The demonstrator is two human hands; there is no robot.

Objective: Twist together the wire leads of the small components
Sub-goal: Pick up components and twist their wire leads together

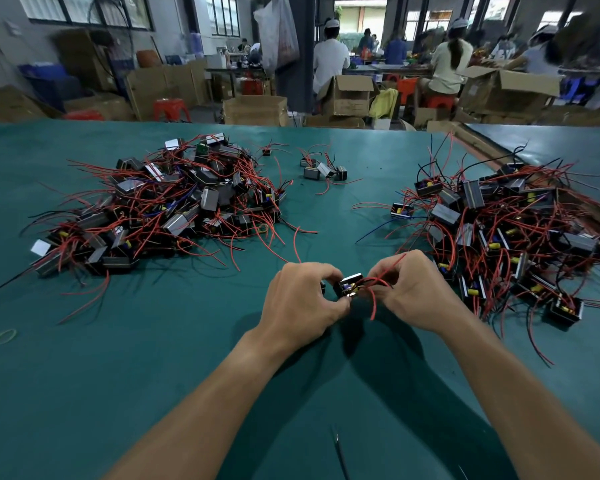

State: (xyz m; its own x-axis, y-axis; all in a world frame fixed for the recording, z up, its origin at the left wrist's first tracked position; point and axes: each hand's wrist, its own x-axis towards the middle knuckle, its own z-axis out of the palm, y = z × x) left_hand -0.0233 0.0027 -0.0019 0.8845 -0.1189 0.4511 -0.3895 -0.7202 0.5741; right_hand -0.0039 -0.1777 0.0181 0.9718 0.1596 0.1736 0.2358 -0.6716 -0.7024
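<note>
Component point(350, 284) — gripped by left fingers point(326, 274), its red leads point(373, 304) pinched by right fingers point(386, 271).

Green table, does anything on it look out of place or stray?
Only small things. A yellow rubber band lies alone at far left. A thin black wire lies loose between the forearms. A few components sit apart between the left pile and right pile.

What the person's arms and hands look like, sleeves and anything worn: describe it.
Left forearm and right forearm are bare to the frame edge, no sleeves in view. The left hand and right hand wear no gloves; no ring, watch or bracelet shows.
</note>
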